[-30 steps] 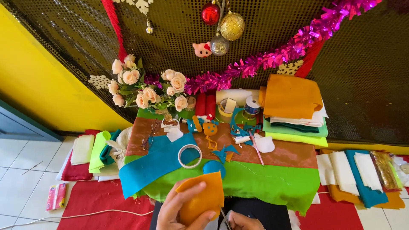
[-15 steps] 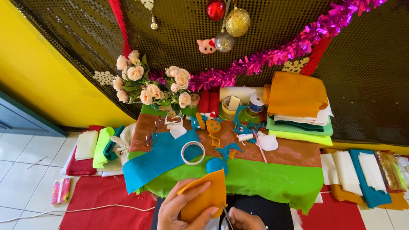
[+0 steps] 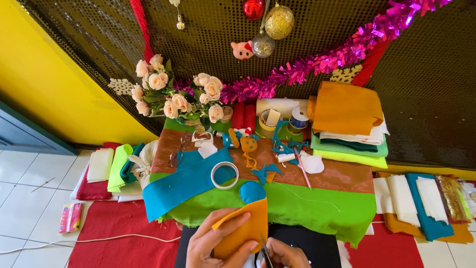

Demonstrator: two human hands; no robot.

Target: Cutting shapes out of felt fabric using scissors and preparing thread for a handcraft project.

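Raised slightly, left hand (image 3: 214, 241) grips orange felt (image 3: 245, 233).

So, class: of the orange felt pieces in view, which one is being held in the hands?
The orange felt piece at the bottom edge, gripped by the left hand; the other, a folded orange felt stack, lies untouched on the table's far right.

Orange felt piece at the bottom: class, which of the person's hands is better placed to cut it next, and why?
Probably the right hand: it grips what looks like dark-handled scissors at the felt's lower edge, while the left hand is spread over the orange felt piece, holding it.
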